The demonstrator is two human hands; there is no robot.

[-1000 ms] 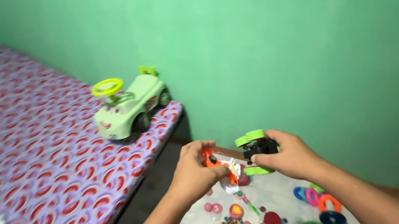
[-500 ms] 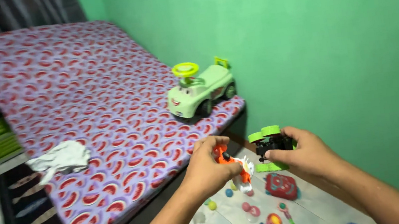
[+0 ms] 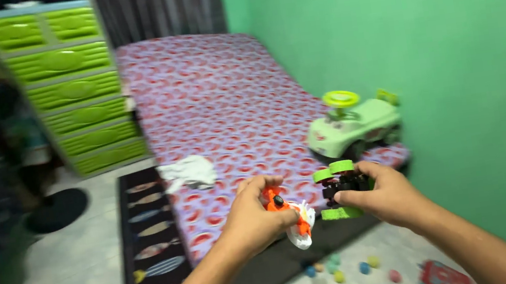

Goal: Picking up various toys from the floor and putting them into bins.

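Orange-and-white plastic toy (image 3: 290, 215) clamped in left hand (image 3: 251, 217), fingers wrapped around it. Right hand (image 3: 385, 193) fingers pinch black toy car (image 3: 340, 188) with chunky green wheels. Both held just apart above the bed edge (image 3: 224, 120). Patterned purple sheet, pale green ride-on car (image 3: 355, 123), white cloth (image 3: 188, 171); small balls (image 3: 339, 275) on floor.

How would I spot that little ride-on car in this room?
Find the mattress with the red-and-purple pattern along the green wall. At its near corner sits the pale green ride-on car, far bigger than the toys in the hands, with a yellow-green steering wheel.
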